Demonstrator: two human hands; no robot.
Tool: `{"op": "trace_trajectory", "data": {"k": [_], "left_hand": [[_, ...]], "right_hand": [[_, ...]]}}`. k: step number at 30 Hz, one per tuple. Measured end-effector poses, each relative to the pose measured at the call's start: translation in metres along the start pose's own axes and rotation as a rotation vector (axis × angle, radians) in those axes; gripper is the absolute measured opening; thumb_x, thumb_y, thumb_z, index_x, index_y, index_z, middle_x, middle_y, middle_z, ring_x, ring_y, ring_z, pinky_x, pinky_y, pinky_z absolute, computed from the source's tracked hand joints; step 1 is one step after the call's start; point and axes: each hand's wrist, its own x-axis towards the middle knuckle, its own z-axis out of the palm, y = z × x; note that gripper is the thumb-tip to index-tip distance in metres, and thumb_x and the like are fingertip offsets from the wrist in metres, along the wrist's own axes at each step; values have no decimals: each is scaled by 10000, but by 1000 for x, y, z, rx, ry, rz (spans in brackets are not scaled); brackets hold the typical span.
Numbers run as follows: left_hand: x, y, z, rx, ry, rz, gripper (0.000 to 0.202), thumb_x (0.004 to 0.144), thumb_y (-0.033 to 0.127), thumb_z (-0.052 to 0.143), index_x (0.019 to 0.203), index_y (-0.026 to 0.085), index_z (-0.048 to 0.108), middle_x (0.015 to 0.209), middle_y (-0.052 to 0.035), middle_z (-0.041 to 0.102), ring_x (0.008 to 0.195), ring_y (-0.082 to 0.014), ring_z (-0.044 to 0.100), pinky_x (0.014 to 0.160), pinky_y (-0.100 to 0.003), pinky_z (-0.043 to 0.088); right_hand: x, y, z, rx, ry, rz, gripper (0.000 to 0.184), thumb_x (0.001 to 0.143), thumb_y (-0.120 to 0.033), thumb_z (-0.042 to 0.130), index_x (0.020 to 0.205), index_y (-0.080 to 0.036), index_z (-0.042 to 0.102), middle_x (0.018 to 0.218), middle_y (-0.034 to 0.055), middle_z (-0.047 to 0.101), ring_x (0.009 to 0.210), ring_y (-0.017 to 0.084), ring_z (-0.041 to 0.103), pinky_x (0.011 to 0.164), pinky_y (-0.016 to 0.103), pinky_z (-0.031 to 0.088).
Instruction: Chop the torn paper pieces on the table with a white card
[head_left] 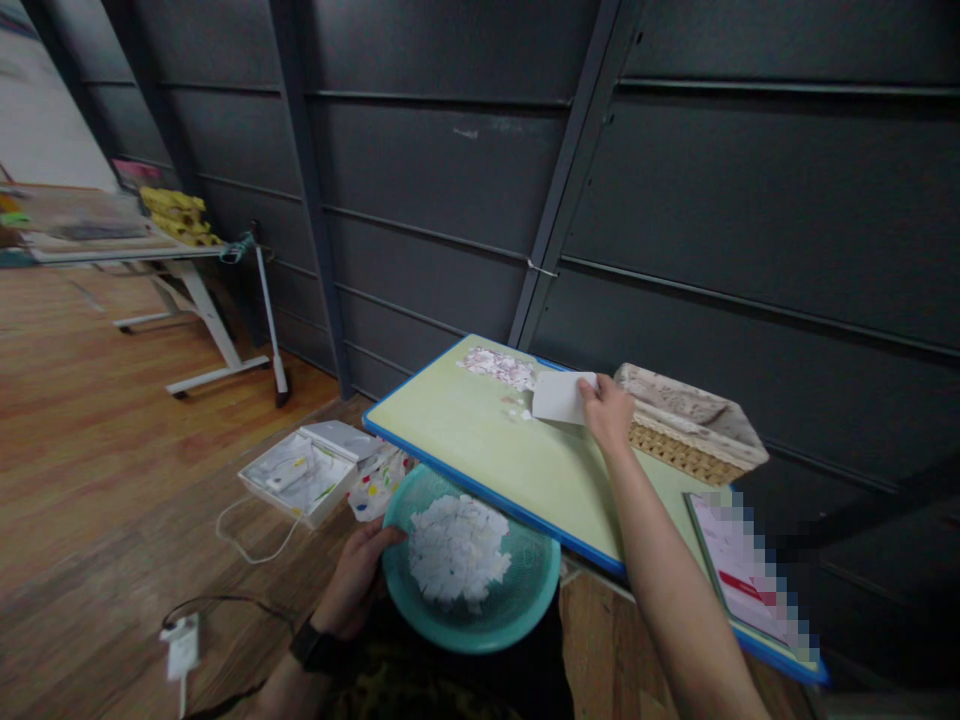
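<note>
My left hand (367, 560) grips the rim of a teal plastic colander (535, 590), its thumb over the edge. Torn white paper scraps (457, 550) lie heaped inside the colander, which sits at the near edge of a pale yellow table (465, 430) with blue edging. Over the table, my right hand (609, 408) pinches a white card (559, 396) by its right end. The card's left edge is next to a pile of small paper bits (495, 367), and a few loose bits lie just below that pile.
A cloth-lined woven basket (675, 445) stands right of my right hand, with a partly blurred tablet-like panel (739, 570) nearer me. On the floor at left are an open white box (300, 475) and a power strip (181, 645). A dark panelled wall (435, 180) rises behind the table.
</note>
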Motion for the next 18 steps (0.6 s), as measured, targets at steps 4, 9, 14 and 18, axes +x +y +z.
{"op": "trace_trajectory", "data": {"k": [4,9,14,18], "left_hand": [[0,1,1,4,13,-2,181,642,200,661,814,156,697,477,25,647,385,-133,549,360,-225,412],[2,0,-1,-41,-32,7,175,634,200,681,800,148,695,552,8,686,452,-145,592,419,-235,455],[1,-1,-1,-46,-42,-10,187,642,168,655,823,146,699,566,-3,705,439,-153,598,442,-255,473],[2,-3,-2,-39,-33,-1,169,647,166,662,812,152,696,526,14,674,419,-135,568,421,-238,461]], "right_hand": [[2,2,4,158,-68,-12,437,817,-497,403,856,-146,660,732,101,647,670,217,523,614,296,331],[3,4,11,341,-79,5,501,777,-557,463,924,-128,676,815,112,685,668,204,551,619,290,383],[2,5,14,300,-124,-42,509,783,-575,460,867,-127,686,760,108,678,640,204,552,609,295,379],[1,4,16,318,-112,-56,557,785,-609,448,917,-122,683,769,110,682,638,203,558,613,293,383]]}}
